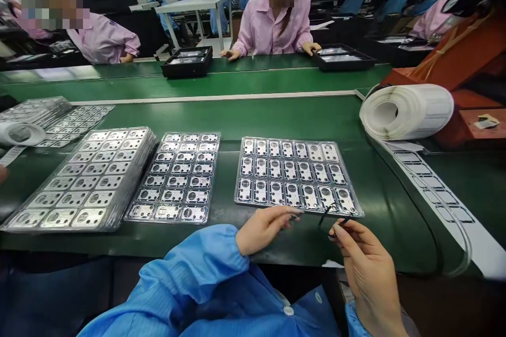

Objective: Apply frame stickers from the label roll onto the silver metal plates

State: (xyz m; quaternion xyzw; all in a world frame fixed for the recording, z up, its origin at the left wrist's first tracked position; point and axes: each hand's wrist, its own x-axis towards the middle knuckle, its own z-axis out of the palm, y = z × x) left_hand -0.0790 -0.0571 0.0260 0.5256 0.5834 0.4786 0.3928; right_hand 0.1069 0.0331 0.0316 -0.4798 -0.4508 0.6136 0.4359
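Observation:
Just in front of a clear tray [292, 169] of silvery rectangular plates with dark holes, my right hand [366, 266] pinches a thin black strip [324, 216]. The strip's loose end curls over the tray's near edge. My left hand [266, 229] is at the same edge, further left. Its thumb and fingers come together at the tips, where something small and dark shows; I cannot make out what it is. The two hands are apart. To the left lies another tray [174, 179] of the same plates, beside a tall stack of filled trays [90, 179].
A large white label roll [407, 110] hangs at the right on an orange machine [454, 58]. Its backing strip [438, 189], with black frame outlines, runs toward me. Across the green bench [221, 110], a person in pink [276, 16] sits between black bins [187, 62].

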